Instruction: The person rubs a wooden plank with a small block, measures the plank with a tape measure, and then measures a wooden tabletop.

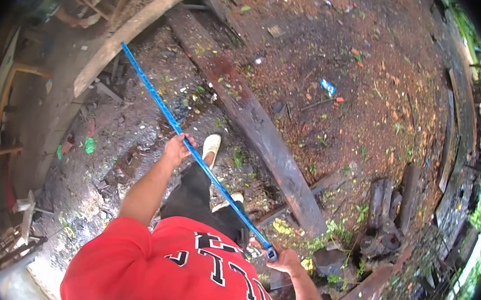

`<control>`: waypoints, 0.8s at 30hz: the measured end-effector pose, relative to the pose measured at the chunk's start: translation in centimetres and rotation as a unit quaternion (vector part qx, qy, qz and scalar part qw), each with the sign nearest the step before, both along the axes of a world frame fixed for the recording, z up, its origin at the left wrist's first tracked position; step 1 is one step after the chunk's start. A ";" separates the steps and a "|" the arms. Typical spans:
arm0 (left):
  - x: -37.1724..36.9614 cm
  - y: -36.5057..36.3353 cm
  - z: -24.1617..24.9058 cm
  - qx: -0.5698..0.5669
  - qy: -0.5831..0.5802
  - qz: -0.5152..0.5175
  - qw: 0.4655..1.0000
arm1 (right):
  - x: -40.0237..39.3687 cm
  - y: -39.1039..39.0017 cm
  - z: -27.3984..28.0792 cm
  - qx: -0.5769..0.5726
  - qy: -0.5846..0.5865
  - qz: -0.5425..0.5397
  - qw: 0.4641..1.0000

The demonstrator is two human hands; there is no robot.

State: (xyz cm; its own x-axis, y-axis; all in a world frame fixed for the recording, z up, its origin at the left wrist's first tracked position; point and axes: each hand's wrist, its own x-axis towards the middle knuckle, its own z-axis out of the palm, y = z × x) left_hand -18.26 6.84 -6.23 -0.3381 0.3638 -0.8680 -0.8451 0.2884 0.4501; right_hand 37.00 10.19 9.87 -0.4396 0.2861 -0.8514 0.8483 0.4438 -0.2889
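Note:
A long blue tape measure (pixel 220 187) stretches diagonally across my body, its blade drawn out straight. My right hand (pixel 284 260) is closed round the small case at its lower right end. Farther up, my left hand (pixel 178 146) grips the blade, fingers wrapped at its edge. The blade's far tip (pixel 123 44) overlaps the edge of a pale curved-looking timber (pixel 143 18) in this view. Below the blade are my dark trousers and light shoes (pixel 211 145).
A long dark wooden plank (pixel 260 130) lies on the muddy ground right of my feet. Short logs (pixel 385 207) are piled at the right. A blue-and-white wrapper (pixel 327 88) lies on the littered soil. Wooden structures line the left side, with a green scrap (pixel 90 145) nearby.

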 end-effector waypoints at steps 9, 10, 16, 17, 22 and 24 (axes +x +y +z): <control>11.6 -8.0 9.9 0.097 0.011 -0.068 0.993 | 0.6 -1.8 -0.9 0.015 0.112 -0.004 0.994; 12.6 -8.7 10.6 0.090 0.023 -0.089 0.992 | -0.5 -1.7 0.4 0.019 0.113 -0.009 0.993; 17.5 -11.5 15.2 0.100 0.028 -0.182 0.978 | -4.4 -1.7 3.0 0.014 0.155 -0.010 0.988; 18.3 -11.7 15.8 0.096 0.032 -0.192 0.976 | -4.7 -2.0 2.7 0.015 0.170 -0.015 0.985; 20.7 -13.2 15.9 0.097 0.033 -0.230 0.968 | -7.6 -4.0 2.9 0.008 0.193 -0.023 0.981; 21.1 -14.8 14.8 0.104 0.039 -0.235 0.966 | -9.0 -5.3 2.3 0.014 0.216 -0.015 0.976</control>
State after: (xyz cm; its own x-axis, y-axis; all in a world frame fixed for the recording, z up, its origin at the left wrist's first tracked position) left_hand 2.88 -8.01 8.60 -0.1544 0.6568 -0.7381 -0.6046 0.5280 0.5964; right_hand 28.04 4.91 12.13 -0.7469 0.3243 -0.5805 0.6628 0.4331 -0.6108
